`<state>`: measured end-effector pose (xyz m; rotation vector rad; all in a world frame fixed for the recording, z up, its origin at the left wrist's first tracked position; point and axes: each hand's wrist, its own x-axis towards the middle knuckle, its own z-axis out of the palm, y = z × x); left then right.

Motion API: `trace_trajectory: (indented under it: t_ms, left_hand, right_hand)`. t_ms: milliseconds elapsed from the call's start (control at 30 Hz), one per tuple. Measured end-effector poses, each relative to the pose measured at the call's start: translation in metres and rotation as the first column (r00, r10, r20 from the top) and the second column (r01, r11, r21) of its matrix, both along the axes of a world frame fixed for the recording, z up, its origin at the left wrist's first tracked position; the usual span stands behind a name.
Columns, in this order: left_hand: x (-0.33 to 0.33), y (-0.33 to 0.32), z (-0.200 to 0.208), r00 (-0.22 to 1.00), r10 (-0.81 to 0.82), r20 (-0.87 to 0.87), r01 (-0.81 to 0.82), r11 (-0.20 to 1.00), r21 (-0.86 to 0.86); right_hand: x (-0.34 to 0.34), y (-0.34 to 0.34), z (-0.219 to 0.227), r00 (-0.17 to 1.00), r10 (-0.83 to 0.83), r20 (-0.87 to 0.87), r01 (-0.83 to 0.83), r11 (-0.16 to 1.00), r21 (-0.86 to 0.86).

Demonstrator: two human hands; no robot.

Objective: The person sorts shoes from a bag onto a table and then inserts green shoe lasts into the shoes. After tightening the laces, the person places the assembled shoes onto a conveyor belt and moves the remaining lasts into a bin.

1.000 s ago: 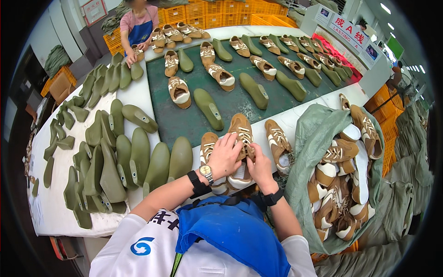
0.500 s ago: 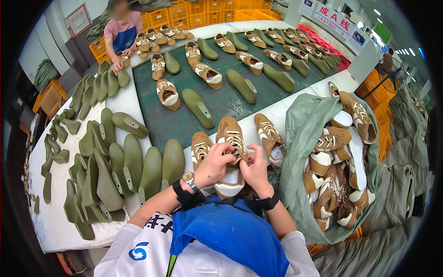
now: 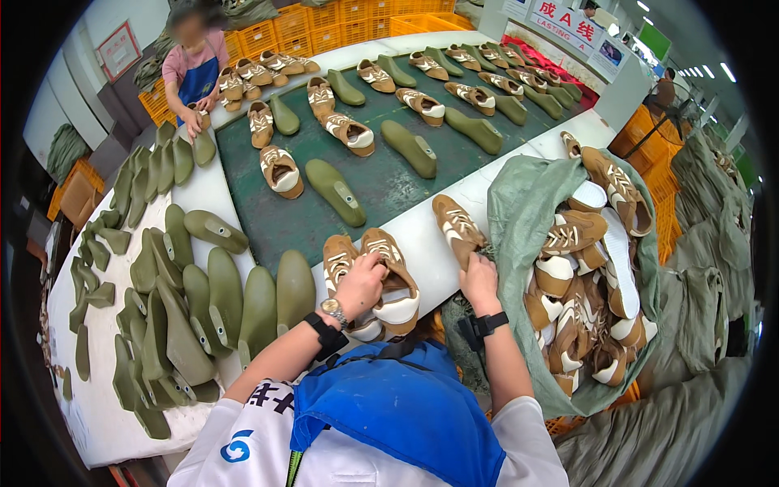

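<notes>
Two brown sneakers with white stripes and laces stand side by side in front of me at the table's near edge. My left hand (image 3: 361, 282) closes on the right-hand sneaker (image 3: 398, 280) at its laces and opening, its toe pointing away. Partly behind my left wrist is the other sneaker (image 3: 337, 258). Off to the right, my right hand (image 3: 480, 282) grips the heel end of a third brown sneaker (image 3: 456, 226), which lies on the white table edge; my fingers hide its heel.
Olive shoe lasts (image 3: 231, 292) crowd the white tabletop on the left. Sneakers and lasts line the green belt (image 3: 260, 203) ahead. A green sack (image 3: 519, 219) full of sneakers stands at my right. A co-worker (image 3: 195, 65) handles a shoe at the far left.
My right hand has left the middle sneaker, moved right and taken hold of the third sneaker's heel. My left hand stays at the middle sneaker, slightly lower and left. The view has shifted a little.
</notes>
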<state>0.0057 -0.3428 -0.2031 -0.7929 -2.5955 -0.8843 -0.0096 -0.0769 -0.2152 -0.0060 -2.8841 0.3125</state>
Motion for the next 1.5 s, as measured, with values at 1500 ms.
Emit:
trace_trajectory:
  t_ms: [1500]
  left_hand:
    - [0.032, -0.004, 0.115, 0.974, 0.210, -0.081, -0.193, 0.965, 0.176]
  right_hand:
    - [0.041, -0.102, 0.129, 0.817, 0.443, -0.368, -0.574, 0.683, -0.452]
